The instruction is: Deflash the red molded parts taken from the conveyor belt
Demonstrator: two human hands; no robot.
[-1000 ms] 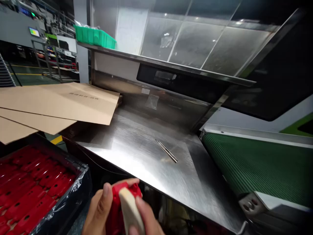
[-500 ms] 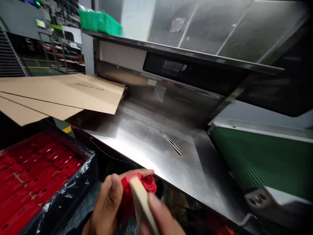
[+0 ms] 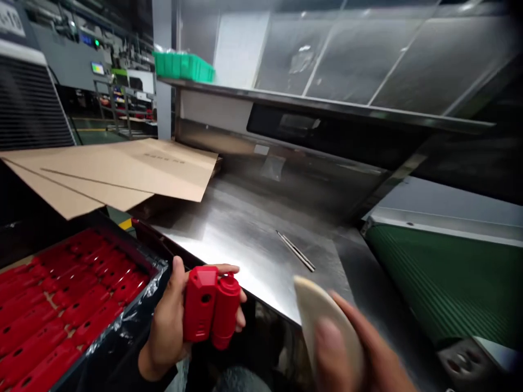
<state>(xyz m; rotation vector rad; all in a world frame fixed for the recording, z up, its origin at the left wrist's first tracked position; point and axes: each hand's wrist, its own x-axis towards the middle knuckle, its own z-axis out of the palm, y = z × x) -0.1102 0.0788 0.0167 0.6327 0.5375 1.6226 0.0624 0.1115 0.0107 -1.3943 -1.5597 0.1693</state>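
Observation:
My left hand [image 3: 165, 326] is wrapped round a red plastic housing [image 3: 200, 305], which has a block-shaped side with a round hole and a cylindrical side. Its fingertips show past the cylinder's far side. To the right, my right hand [image 3: 368, 348] grips a flat, cream-coloured pad with a curved edge [image 3: 322, 310], the thumb pressed on its face. The pad is apart from the red housing, and its material I cannot tell. On the metal bench [image 3: 245, 234] beyond both hands lie metal tweezers [image 3: 296, 251].
At the left, a plastic-lined box [image 3: 153, 272] holds rows of red housings [image 3: 81, 294]. Cardboard sheets [image 3: 163, 169] stick out over the bench's left end. A green conveyor belt [image 3: 449, 277] runs along the right. Above the bench, a shelf carries a green bin [image 3: 183, 66].
My right hand has drawn the cream pad away from the red housing, to the right. The housing has turned in my left hand, so its holed face shows. The view has shifted slightly.

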